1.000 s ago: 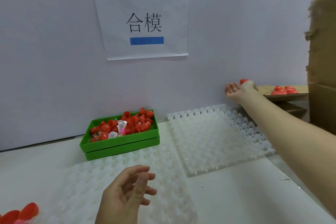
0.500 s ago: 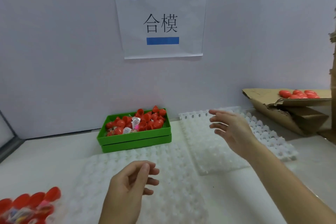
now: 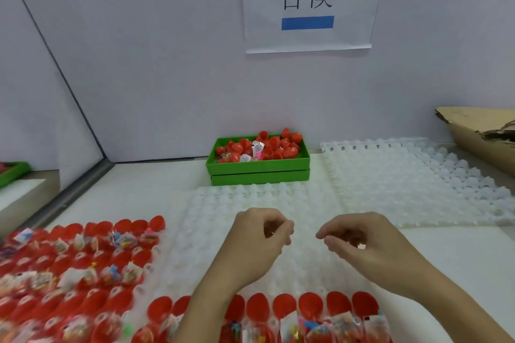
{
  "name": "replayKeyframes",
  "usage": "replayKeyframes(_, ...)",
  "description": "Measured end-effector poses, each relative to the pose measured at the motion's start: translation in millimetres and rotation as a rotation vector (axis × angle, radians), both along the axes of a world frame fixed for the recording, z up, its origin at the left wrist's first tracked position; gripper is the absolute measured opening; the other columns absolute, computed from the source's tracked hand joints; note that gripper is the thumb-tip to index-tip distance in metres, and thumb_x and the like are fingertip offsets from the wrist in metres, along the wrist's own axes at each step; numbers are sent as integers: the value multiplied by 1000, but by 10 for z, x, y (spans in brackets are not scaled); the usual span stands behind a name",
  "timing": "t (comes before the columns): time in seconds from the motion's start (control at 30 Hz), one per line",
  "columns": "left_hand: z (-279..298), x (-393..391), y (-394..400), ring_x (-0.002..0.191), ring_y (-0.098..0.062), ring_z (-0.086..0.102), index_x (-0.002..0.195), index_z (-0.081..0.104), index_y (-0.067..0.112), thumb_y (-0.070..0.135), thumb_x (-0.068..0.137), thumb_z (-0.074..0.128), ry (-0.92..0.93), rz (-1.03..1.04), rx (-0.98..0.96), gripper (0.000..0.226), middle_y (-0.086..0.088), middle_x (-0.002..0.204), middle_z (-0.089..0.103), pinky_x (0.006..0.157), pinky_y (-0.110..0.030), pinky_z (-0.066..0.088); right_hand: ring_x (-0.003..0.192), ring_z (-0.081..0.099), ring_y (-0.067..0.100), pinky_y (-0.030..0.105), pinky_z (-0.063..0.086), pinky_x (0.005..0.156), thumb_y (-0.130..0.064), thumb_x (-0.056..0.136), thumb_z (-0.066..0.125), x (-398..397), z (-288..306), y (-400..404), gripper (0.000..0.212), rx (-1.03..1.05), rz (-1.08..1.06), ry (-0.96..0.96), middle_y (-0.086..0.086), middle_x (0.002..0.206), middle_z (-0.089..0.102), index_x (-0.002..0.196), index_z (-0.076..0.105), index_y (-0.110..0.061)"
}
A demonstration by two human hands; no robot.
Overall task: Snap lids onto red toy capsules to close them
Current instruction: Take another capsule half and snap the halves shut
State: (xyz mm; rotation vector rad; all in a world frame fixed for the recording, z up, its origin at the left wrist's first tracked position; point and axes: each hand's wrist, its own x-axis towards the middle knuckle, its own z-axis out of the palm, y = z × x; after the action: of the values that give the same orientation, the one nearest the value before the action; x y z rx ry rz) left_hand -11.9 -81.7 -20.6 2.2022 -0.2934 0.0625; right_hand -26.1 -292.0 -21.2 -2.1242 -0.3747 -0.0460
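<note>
- Head view: the left hand and the right hand hang side by side over a white dimpled tray, fingers loosely curled and holding nothing.
- Open red capsules with small toy packets inside sit in a row at the near edge, under the wrists; more fill a tray on the left, blurred.
- A green bin of red capsule halves stands at the back of the surface, against the wall.
- Another white tray lies to the right.
</note>
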Motion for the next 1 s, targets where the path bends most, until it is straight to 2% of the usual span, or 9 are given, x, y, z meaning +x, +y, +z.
replayKeyframes(0.13, 16, -31, -28, 63, -4, 65, 77, 72, 25, 32, 94, 62, 10, -73, 31, 21, 12, 71, 71, 62, -15, 52, 67, 65, 5, 20, 52, 65, -19, 87, 70, -1, 51, -83, 18, -70, 65, 17, -10, 75, 74, 78, 78, -33)
replayKeyframes(0.27, 37, -50, -49, 61, -3, 65, 78, 73, 23, 31, 95, 62, -7, -86, 48, 22, 11, 69, 71, 60, -13, 51, 58, 59, -1, 12, 43, 56, -30, 85, 74, -47, 160, -253, 11, -201, 182, 157, -10, 68, 72, 75, 77, -34)
replayKeyframes(0.4, 57, -64, -65, 61, -4, 65, 81, 73, 22, 31, 96, 60, -26, -61, 59, 22, 10, 69, 71, 60, -14, 51, 57, 52, 4, 23, 42, 57, -41, 79, 74, -105, 252, -422, 11, -349, 211, 302, -8, 65, 66, 78, 76, -31)
replayKeyframes(0.5, 65, -76, -87, 61, -9, 65, 82, 73, 22, 31, 96, 60, -55, -47, 68, 21, 9, 68, 71, 60, -19, 52, 55, 53, 3, 23, 43, 57, -45, 74, 79, -136, 306, -475, 12, -416, 182, 366, -10, 64, 64, 79, 74, -34)
replayKeyframes(0.6, 85, -81, -94, 62, -10, 65, 83, 73, 23, 30, 96, 60, -83, -35, 54, 20, 9, 68, 71, 61, -22, 54, 54, 54, 2, 21, 43, 56, -45, 71, 82, -154, 290, -394, 13, -458, 190, 372, -14, 68, 66, 78, 74, -37)
replayKeyframes(0.73, 111, -97, -87, 61, -6, 65, 83, 71, 25, 28, 97, 59, -83, -45, 30, 18, 7, 69, 71, 58, -13, 51, 52, 49, 3, 20, 40, 53, -39, 73, 80, -144, 218, -316, 7, -515, 163, 308, -16, 62, 60, 73, 73, -38)
replayKeyframes(0.83, 90, -101, -97, 62, -8, 65, 82, 69, 29, 29, 97, 59, -76, -58, 37, 18, 9, 69, 71, 58, -14, 51, 51, 47, 4, 24, 40, 54, -39, 73, 74, -127, 195, -306, 1, -521, 167, 319, -15, 58, 57, 73, 73, -38)
replayKeyframes(1.0, 69, -95, -119, 63, -3, 65, 81, 67, 36, 32, 96, 59, -73, -101, 53, 17, 14, 68, 70, 59, -11, 50, 52, 50, 3, 19, 39, 52, -34, 76, 68, -114, 219, -296, 8, -460, 183, 300, -11, 60, 63, 71, 73, -34)
